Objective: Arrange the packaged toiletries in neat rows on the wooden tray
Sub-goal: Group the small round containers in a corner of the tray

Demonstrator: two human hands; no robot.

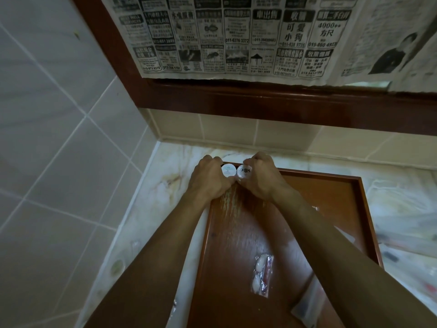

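You are working at the far-left corner of the wooden tray (354,209), at about 12 o'clock from your body. Both hands are meeting there. Your left hand (210,178) is curling its fingers (212,159) around the left round pack (228,170); your right hand (262,178) is curling around the right round pack (244,171). Each hand is gripping one pack, with the white lid showing between thumb and fingers. The two packs are sitting side by side, touching or nearly so, along a 9-to-3 o'clock line parallel to the tray's far rim.

That line is the relation governing the coming move. The row is running rightward toward 3 o'clock, where the tray floor is bare. Judged from this layout, the next item will belong just beside the right round pack.

The remaining stock is lying toward 6 o'clock, near you. A clear sachet (262,275) is resting on the tray between your forearms, its long axis running roughly 12 to 6 o'clock. A second clear packet (307,306) is lying at about 5 o'clock, partly under your right forearm, tilted. Your right hand appears the nearer one for both. More wrapped items are lying on the table (165,166) at 3 o'clock, too blurred to identify.
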